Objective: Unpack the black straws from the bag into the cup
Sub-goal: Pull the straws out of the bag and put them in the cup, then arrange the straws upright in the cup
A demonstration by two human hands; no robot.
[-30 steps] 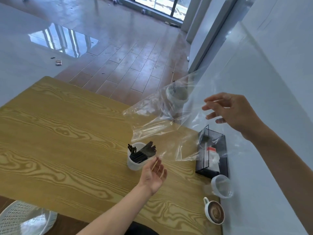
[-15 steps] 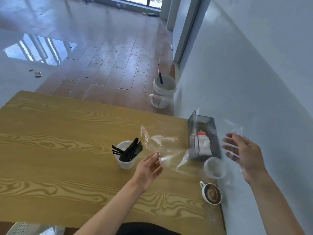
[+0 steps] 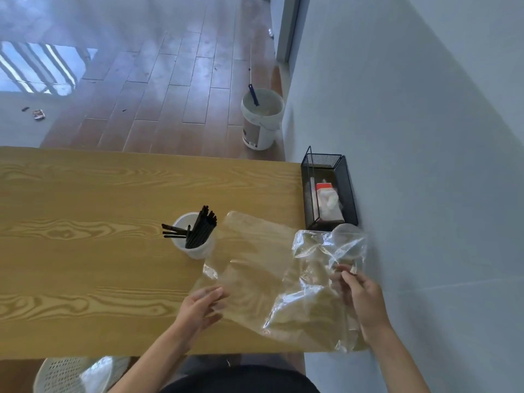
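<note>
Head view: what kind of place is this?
Probably a room still being fitted out or freshly painted, not a finished kitchen: a paint bucket with a roller stands on the bare tiled floor by a plain wall, beside a wooden table.

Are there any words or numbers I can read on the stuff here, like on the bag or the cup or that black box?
None can be read.
Clear bag: no print shows.
White cup with the black straws: plain.
Red and white packet in the black mesh box: any print is too blurred to read.
White bucket on the floor: a brownish label, too blurred to read.
</note>
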